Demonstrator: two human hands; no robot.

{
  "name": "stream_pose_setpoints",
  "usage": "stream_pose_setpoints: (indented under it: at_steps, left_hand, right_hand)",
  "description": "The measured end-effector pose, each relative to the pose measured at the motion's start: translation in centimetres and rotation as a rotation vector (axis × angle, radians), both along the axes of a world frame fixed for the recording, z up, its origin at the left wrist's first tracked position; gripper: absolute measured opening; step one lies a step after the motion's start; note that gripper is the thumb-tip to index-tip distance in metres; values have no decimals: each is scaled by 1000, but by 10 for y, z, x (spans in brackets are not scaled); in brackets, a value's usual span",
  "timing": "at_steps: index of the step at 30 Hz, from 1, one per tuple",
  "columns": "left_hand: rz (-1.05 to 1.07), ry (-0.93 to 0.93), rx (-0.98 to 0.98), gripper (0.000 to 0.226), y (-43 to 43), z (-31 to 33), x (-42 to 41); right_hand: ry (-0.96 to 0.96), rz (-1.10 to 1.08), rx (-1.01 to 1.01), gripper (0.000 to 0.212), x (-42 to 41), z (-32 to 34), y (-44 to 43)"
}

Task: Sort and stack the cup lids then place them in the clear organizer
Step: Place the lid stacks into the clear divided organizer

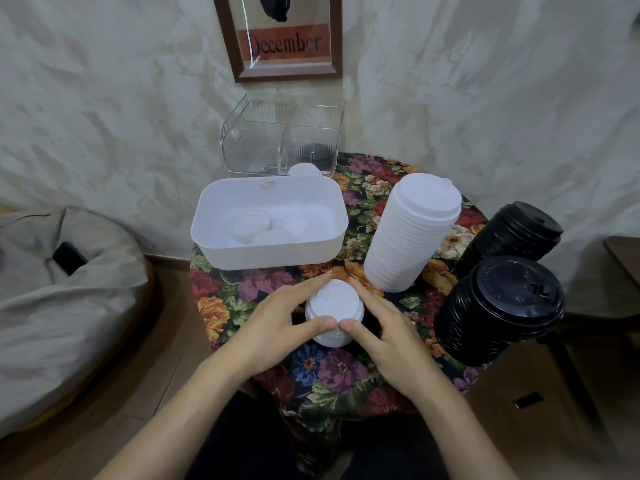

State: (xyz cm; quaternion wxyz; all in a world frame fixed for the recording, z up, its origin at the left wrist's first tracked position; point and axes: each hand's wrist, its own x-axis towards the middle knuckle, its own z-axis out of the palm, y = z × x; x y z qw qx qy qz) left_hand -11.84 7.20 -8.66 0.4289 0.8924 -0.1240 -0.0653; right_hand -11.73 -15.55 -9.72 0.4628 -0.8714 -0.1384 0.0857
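A short stack of small white lids (334, 306) stands on the flowered tablecloth near me. My left hand (277, 318) and my right hand (384, 327) hold it from both sides, thumbs meeting at its front and fingers along its rim. A tall stack of white lids (412, 233) stands to the right, and two stacks of black lids (498, 310) (516, 232) stand further right. The white bin (266, 251) behind my hands has a few loose white lids (249, 225) in it. The clear organizer (256, 140) stands at the back, with black lids (315, 152) in its right compartment.
A small white lid (304, 169) sits between the bin and the organizer. The round table (332, 368) with the flowered cloth stands against a wall with a framed picture (284, 39). A beanbag (52, 289) with a dark phone (69, 258) lies on the left.
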Motion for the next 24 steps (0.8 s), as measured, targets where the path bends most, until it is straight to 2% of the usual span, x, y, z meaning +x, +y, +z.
stream_pose_setpoints:
  at_steps: [13, 18, 21, 24]
  left_hand:
    - [-38, -22, 53, 76, 4, -4, 0]
    - [-73, -41, 95, 77, 8, 4, 3]
    - [-6, -110, 48, 60, 13, 26, 7]
    - [131, -139, -139, 24, 19, 61, 17]
  right_hand:
    - [-14, 35, 19, 69, 2, 1, -3]
    - [-10, -26, 79, 72, 5, 2, 1]
    - [-16, -47, 97, 69, 4, -3, 3]
    - [-13, -62, 107, 67, 4, -6, 3]
